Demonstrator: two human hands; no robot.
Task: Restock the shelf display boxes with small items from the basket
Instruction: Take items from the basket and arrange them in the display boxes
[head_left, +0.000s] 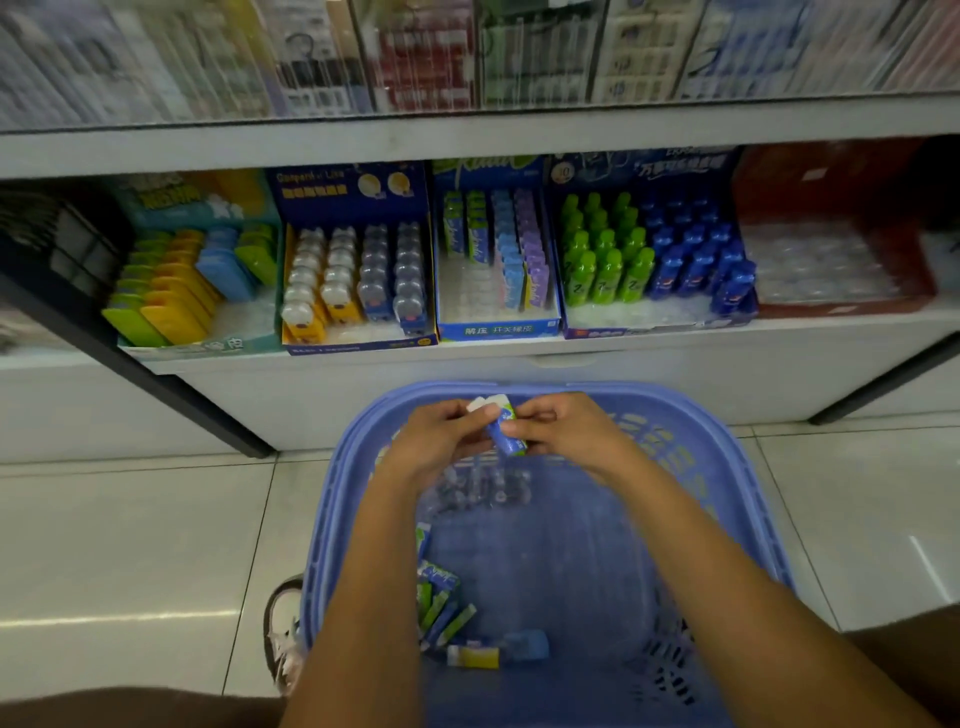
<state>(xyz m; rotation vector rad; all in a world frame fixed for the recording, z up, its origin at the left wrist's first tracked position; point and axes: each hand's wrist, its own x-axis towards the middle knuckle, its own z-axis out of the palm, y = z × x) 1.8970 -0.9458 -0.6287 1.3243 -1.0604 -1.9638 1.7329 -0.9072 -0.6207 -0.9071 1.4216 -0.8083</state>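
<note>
Basket (332, 519) sits on tiled floor (130, 545) between the knees, with loose packets (439, 592) at its near left. Left hand (441, 436) and right hand (566, 431) both pinch the held packet (503, 428) over the far rim. Its long axis is tilted, white end toward the shelf (519, 358). The matching display box (498, 331) lies straight ahead and higher, about equally near either hand; its front-left slots look bare.

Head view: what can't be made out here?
All in the head view:
- Small packs: left hand and right hand cover them; count unclear.
- Top shelf goods: blurred, labels unreadable.
- Red box: contents blurred.
- Basket: near end cut off by bottom edge.
</note>
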